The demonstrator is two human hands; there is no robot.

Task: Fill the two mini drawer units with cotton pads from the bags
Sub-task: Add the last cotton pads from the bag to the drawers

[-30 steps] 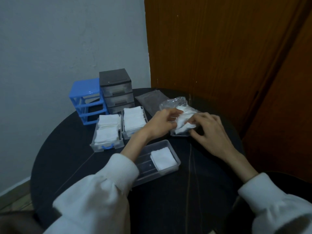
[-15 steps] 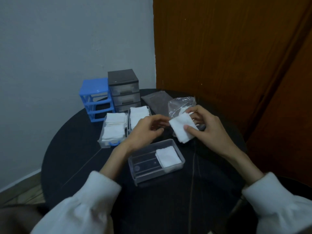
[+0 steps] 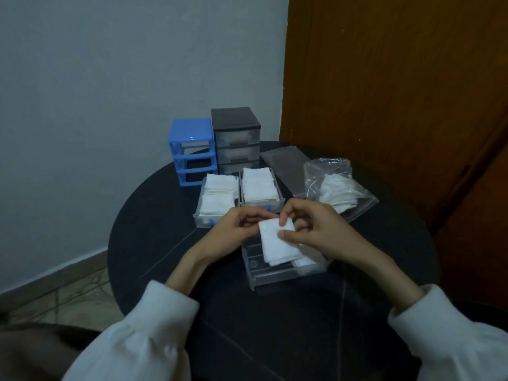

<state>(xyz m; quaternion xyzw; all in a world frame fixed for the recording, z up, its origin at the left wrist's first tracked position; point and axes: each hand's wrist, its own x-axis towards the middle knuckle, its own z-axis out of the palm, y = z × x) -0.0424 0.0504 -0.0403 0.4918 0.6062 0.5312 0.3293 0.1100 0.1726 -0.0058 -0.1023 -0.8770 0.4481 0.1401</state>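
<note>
Hands, left (image 3: pixel 233 232) and right (image 3: pixel 316 229), each grip pinching cotton pads (image 3: pixel 276 243) above clear drawer (image 3: pixel 286 274).

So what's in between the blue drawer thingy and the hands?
In the head view, a clear drawer full of cotton pads sits on the table between the blue drawer unit and the left hand.

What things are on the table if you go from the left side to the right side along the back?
Blue drawer unit → dark grey drawer unit → flat empty grey bag → clear bag of cotton pads.
</note>
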